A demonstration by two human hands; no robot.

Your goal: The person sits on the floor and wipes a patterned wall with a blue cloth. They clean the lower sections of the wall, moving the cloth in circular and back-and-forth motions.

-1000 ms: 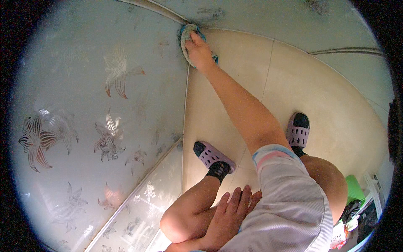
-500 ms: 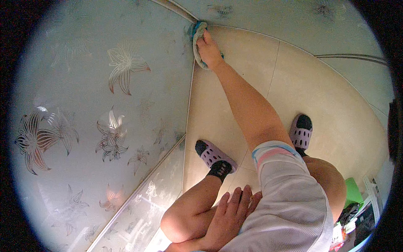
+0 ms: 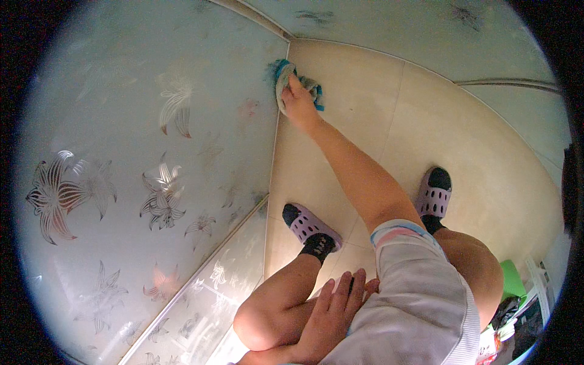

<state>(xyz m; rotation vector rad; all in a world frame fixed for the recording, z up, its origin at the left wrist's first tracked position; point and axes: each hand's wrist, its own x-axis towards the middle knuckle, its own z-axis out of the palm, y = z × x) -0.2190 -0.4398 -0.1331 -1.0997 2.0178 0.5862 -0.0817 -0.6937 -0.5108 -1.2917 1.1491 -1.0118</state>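
Observation:
My right arm reaches out to the low edge of the glossy wall panel [image 3: 225, 115], where it meets the tiled floor. In my right hand [image 3: 300, 104] is a bunched grey and teal cleaning cloth [image 3: 284, 78], pressed against the panel; the fingers are closed round it and partly hidden. A loose fold of the cloth hangs on the floor side of the hand. My left hand [image 3: 334, 309] rests near my bent left leg, its fingers stretched out and holding nothing.
Beige floor tiles [image 3: 359, 140] lie between my feet, which wear purple perforated slippers [image 3: 311, 225]. More panels [image 3: 377, 21] rise at the far side, meeting the left one in a corner. Green and black items [image 3: 512, 281] sit at the lower right.
My right hand has drawn the cloth back from the far corner toward me, along the panel's lower edge. The left hand stays in place.

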